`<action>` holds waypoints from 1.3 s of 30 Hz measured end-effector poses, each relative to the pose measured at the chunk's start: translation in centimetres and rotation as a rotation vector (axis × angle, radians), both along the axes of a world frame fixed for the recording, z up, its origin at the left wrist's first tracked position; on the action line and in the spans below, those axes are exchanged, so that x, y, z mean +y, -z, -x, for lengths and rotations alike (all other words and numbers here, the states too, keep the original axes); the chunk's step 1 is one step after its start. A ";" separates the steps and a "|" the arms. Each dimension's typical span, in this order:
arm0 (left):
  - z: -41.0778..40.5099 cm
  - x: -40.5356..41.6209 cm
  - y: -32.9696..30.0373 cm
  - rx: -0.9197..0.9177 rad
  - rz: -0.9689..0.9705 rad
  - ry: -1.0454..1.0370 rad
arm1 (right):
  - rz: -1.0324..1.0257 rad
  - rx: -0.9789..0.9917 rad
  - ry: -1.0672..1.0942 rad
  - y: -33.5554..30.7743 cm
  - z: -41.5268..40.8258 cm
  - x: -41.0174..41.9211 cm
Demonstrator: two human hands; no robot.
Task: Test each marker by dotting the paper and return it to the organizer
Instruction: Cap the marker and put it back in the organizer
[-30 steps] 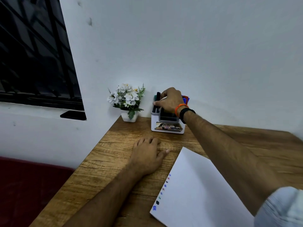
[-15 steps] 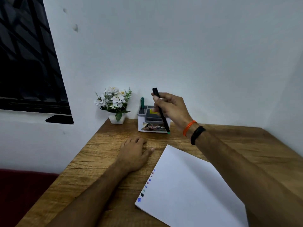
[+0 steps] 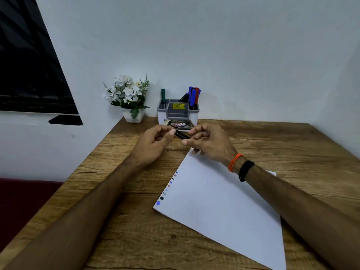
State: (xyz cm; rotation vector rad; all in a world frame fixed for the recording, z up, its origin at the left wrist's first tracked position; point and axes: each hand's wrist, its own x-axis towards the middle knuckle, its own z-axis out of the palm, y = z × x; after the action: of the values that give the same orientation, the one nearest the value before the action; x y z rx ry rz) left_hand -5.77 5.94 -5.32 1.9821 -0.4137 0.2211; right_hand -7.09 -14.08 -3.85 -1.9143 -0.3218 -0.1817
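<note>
A black marker [image 3: 182, 135] is held level between both hands, just in front of the organizer [image 3: 178, 115]. My right hand [image 3: 209, 142] grips its body; my left hand [image 3: 155, 144] pinches its left end with thumb and fingers. The grey and white organizer stands at the wall and holds a green marker [image 3: 163, 97] on its left, and blue and red markers [image 3: 193, 97] on its right. The white paper [image 3: 220, 207] lies on the table below my hands, with a column of coloured dots [image 3: 168, 187] along its left edge.
A small white pot of white flowers [image 3: 128, 98] stands left of the organizer. The wooden table [image 3: 292, 145] meets the wall at the back and on the right. A dark window [image 3: 29, 65] is on the left, and a dark red seat [image 3: 23, 201] is below it.
My right hand carried the black marker down from the organizer to above the paper's top. My left hand lifted off the table and took hold of the marker's left end.
</note>
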 end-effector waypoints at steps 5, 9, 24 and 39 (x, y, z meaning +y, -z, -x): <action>0.3 -0.3 -0.2 -0.002 0.084 0.121 | 0.094 -0.035 -0.054 -0.3 0.2 -0.1; 0.0 -0.2 -0.2 0.046 0.139 0.074 | 0.292 -0.069 -0.065 -0.9 -0.4 -1.0; 1.0 -0.5 -0.9 0.045 0.149 0.123 | -0.319 0.104 -0.150 -0.4 -0.4 -1.8; 1.5 -0.7 -0.8 -0.405 -0.351 0.050 | -0.504 0.217 -0.128 0.3 -0.2 -0.3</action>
State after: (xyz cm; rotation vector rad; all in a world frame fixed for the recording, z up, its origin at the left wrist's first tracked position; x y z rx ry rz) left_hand -7.25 5.23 -4.49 2.2672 -0.8063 0.5546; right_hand -6.89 -14.34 -4.12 -1.3941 -0.2249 0.0311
